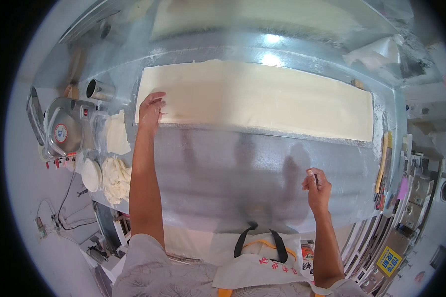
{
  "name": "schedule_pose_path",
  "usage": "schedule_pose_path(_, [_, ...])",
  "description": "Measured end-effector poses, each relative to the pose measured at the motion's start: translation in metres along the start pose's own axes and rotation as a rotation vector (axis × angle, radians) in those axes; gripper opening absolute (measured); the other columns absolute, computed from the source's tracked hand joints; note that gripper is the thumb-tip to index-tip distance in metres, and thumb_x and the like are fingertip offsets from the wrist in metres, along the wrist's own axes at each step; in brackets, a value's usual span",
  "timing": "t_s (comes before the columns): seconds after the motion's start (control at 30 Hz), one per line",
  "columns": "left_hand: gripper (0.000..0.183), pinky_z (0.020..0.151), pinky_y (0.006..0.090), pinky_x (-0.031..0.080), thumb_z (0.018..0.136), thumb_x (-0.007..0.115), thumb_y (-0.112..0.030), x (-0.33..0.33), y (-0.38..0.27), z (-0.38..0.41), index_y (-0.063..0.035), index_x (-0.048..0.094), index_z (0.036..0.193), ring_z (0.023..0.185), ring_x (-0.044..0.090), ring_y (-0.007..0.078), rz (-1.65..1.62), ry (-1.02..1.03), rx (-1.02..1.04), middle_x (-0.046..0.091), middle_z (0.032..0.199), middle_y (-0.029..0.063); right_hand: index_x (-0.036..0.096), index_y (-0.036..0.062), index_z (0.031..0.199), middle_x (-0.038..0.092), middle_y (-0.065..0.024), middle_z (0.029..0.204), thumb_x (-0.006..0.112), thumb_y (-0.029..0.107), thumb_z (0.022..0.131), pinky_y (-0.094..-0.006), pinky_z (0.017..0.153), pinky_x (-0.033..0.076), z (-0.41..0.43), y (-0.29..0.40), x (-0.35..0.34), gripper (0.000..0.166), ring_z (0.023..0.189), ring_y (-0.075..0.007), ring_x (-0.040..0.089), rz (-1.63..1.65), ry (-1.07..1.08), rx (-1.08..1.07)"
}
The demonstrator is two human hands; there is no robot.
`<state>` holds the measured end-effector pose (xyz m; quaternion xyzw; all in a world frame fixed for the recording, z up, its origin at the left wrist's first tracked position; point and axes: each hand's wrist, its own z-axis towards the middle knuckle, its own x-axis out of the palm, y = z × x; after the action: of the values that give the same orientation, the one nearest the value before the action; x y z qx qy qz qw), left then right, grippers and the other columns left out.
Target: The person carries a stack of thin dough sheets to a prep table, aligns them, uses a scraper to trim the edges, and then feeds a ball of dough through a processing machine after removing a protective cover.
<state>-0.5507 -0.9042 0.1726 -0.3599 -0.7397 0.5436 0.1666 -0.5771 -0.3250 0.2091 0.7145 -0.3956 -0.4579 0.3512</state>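
A long, pale sheet of rolled dough (267, 96) lies flat across the far part of a floured metal worktable (223, 159). Over the sheet's left end is my left hand (152, 109), its fingers bent and apart, with nothing visible in them. Whether its fingertips touch the dough is unclear. My right hand (317, 185) is above the bare metal on the near right, away from the sheet. Its fingers are curled in and floury. Anything small inside them would be hidden.
Left of my arm are a dough offcut (118, 133), a crumpled dough heap (117, 178), a pale round piece (91, 175), a metal cylinder (100, 90) and a steel machine (65, 128). Long-handled tools (383, 167) line the right edge. A plastic bag (373, 52) sits at the back right.
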Motion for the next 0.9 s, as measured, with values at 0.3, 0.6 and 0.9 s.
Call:
schedule_pose_path(0.3, [0.029,0.068,0.0315,0.052,0.087,0.067,-0.01,-0.019,0.02,0.026,-0.0026,0.072,0.115,0.081,0.063,0.0149,0.299,0.137,-0.052,0.068,0.097,0.006,0.067,-0.0011,0.112,0.067,-0.0055,0.075,0.059,0.017,0.108,-0.0279,0.06,0.053,-0.026,-0.009,0.009,0.02,0.067,-0.01,0.064,-0.017,-0.014,0.004])
schedule_pose_path(0.6, [0.026,0.069,0.0325,0.051,0.092,0.079,-0.024,0.0,0.022,0.059,0.0001,0.07,0.089,0.074,0.058,0.0124,0.504,-0.029,0.373,0.068,0.077,0.0034,0.066,-0.0011,0.114,0.068,-0.0081,0.075,0.058,0.015,0.107,-0.0291,0.061,0.053,-0.064,-0.02,-0.016,0.019,0.063,-0.012,0.064,-0.05,-0.074,-0.003])
schedule_pose_path(0.9, [0.023,0.076,0.0429,0.054,0.099,0.067,-0.023,0.056,-0.006,0.012,-0.0001,0.07,0.096,0.081,0.069,0.0332,1.047,-0.182,0.698,0.071,0.087,0.0165,0.068,-0.0006,0.108,0.068,-0.0077,0.073,0.058,0.022,0.108,-0.0314,0.063,0.053,-0.065,-0.055,-0.077,0.025,0.064,-0.0138,0.065,-0.072,-0.171,0.107])
